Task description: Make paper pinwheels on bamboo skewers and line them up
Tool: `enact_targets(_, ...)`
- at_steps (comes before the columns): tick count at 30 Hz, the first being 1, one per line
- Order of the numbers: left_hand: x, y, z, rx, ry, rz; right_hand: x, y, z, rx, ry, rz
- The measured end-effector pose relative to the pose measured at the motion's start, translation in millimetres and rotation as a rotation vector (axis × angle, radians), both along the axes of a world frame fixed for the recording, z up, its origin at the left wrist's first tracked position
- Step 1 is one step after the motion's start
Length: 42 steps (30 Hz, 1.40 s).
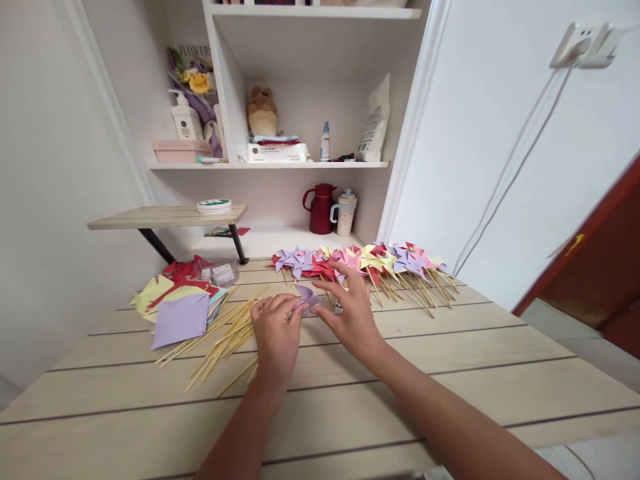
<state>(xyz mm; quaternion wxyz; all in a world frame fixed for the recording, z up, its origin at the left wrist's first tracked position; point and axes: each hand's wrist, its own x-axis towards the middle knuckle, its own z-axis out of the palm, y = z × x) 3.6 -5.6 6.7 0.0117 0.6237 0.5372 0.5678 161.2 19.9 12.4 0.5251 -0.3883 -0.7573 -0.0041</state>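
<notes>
My left hand [275,330] and my right hand [350,310] meet over a small purple paper piece [309,296] on the wooden table [450,373]. Left fingertips pinch one edge of the paper. My right hand's fingers are spread, its thumb touching the paper's other side. A small metal object [339,308] lies under the right hand. Thin wooden sticks [225,330] lie just left of my left hand. A row of finished paper pinwheels [365,263] in purple, red, pink and yellow lies behind my hands.
A pile of coloured paper squares [177,303] sits at the left. A small side shelf [165,217] stands behind it. A red jug [320,208] and a white cup [345,213] stand at the back. Shelves above hold bottles and boxes.
</notes>
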Motion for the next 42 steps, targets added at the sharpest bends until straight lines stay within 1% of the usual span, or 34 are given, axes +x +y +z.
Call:
enact_targets(4, 1.2, -0.5, -1.5, 0.024, 0.098, -0.004, 0.8, 3.0, -1.4, -0.061, 0.019, 0.067)
enact_targets(8, 1.9, -0.3, -1.1, 0.019, 0.138, -0.023, 1.3, 3.0, -0.1, -0.116, 0.064, 0.107)
enact_targets(12, 2.2, -0.6, -1.7, 0.012, 0.149, -0.033, 0.5, 0.7, 2.2, -0.130, 0.072, 0.122)
enact_targets(15, 2.6, -1.1, -2.1, 0.012, 0.142, -0.031, 0.8, -1.0, 4.5, -0.140, 0.083, 0.159)
enact_targets(19, 4.2, -1.3, -0.8, -0.004, 0.091, -0.040, 2.7, -0.7, 6.4, -0.220, 0.142, 0.230)
enact_targets(24, 6.4, -1.6, 4.1, -0.028, -0.069, -0.062, 2.5, 1.7, 6.7, -0.392, 0.326, 0.283)
enact_targets(26, 5.9, -0.6, 5.2, -0.039, -0.208, -0.098, 1.3, 2.1, 7.8, -0.492, 0.421, 0.340)
enact_targets(28, 4.5, 1.4, 5.0, -0.061, -0.398, -0.135, 0.2, 2.1, 9.5, -0.609, 0.545, 0.402)
enact_targets(30, 3.2, 3.5, 4.3, -0.133, -0.590, -0.196, -0.2, 2.2, 11.6, -0.697, 0.671, 0.431)
enact_targets(32, 2.7, 4.6, 3.7, -0.264, -0.717, -0.303, 0.4, 2.4, 13.3, -0.746, 0.762, 0.428)
enact_targets(34, 3.1, 4.0, 3.8, -0.404, -0.771, -0.422, 1.4, 2.8, 14.2, -0.773, 0.811, 0.421)
enact_targets(36, 4.2, 2.4, 4.4, -0.491, -0.797, -0.483, 2.2, 3.0, 14.2, -0.792, 0.834, 0.418)
enact_targets(38, 5.1, 0.9, 5.3, -0.519, -0.828, -0.489, 2.3, 3.0, 13.5, -0.802, 0.841, 0.422)
enact_targets(42, 6.0, -0.4, 6.9, -0.524, -0.840, -0.494, -0.2, 2.6, 11.2, -0.808, 0.834, 0.425)
